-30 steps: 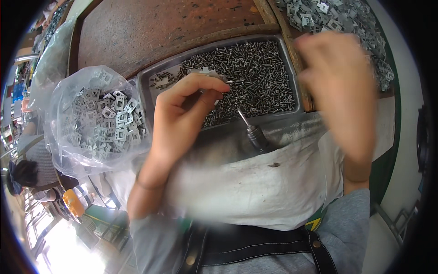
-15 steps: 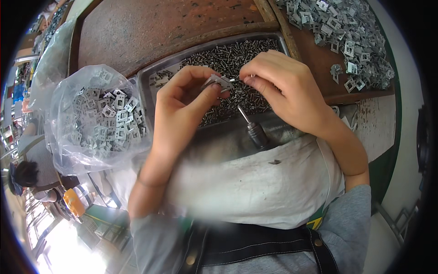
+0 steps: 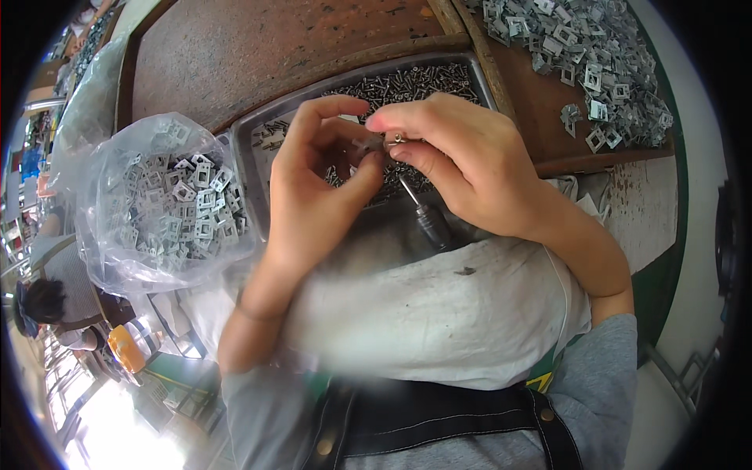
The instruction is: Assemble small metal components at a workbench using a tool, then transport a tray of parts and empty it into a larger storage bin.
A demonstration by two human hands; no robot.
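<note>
Left hand (image 3: 313,196) pinches a small square grey metal clip (image 3: 362,146); right hand (image 3: 462,164) pinches a small silver screw (image 3: 394,141) against it, above the grey metal tray of screws (image 3: 251,168) on the brown desk (image 3: 251,55).

The small metal piece (image 3: 362,146) pinched between the left hand (image 3: 317,196) and the right hand (image 3: 462,168) is mostly covered by fingertips; its shape cannot be made out. Both hands hide much of the tray of screws (image 3: 439,78). The screwdriver's (image 3: 423,215) handle vanishes under the white cloth (image 3: 439,313). The pile of square metal clips (image 3: 595,55) is cut off by the upper edge.
</note>
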